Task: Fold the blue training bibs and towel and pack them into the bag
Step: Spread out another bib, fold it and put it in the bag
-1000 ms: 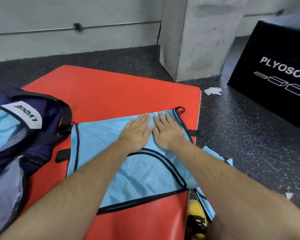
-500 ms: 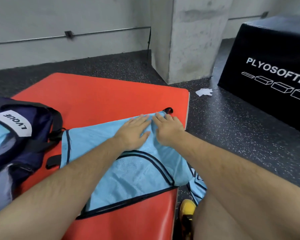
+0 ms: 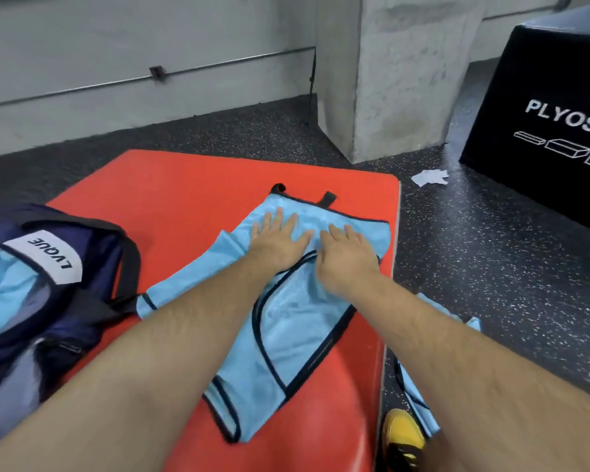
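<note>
— State of left hand and right hand?
— Both flat, fingers straight and slightly spread; pressed palm-down side by side, thumbs nearly touching.
— Beneath them?
— One blue bib, dark-trimmed, spread on the red mat; reaching back under both forearms.
— Further out?
— Left of the left hand, well apart: navy bag, open, with light blue cloth inside; right of the right forearm, off the mat: more blue fabric on the floor, just beside a yellow shoe; beyond the right hand, a black box.

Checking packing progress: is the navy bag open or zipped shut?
Open: the navy blue fabric bag gapes at the top, light blue cloth showing inside.
</note>
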